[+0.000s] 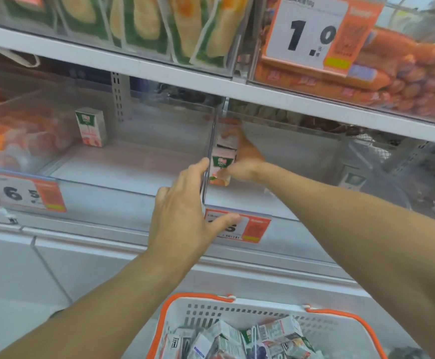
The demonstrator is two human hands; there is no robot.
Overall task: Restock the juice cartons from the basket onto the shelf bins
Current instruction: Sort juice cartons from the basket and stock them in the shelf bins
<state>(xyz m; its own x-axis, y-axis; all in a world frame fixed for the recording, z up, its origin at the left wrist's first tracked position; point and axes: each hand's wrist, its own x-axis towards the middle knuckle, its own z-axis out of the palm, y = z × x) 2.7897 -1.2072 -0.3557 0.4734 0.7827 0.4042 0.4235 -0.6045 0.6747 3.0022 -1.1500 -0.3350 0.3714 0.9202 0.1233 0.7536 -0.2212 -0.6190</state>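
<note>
— What's sitting at the left end of the lower shelf?

— A clear bin (pixel 123 161), with one juice carton (pixel 91 126) standing upright toward its back left corner. A price tag (pixel 27 194) is hanging on its front edge.

— And the left hand (pixel 182 216)?

— It's resting on the bin's front right corner, fingers straight along the clear wall, thumb lying over a second price tag (pixel 239 226); it's gripping nothing.

— Where's the carton being stocked?

— The right hand (pixel 244 158) is curling round a second juice carton (pixel 221 165), holding it upright in the neighbouring bin (pixel 301 151), against that bin's front left corner.

— And the basket (pixel 260 307)?

— It's sitting at the bottom, white with orange handles, with more cartons (pixel 239 340) lying jumbled inside.
</note>
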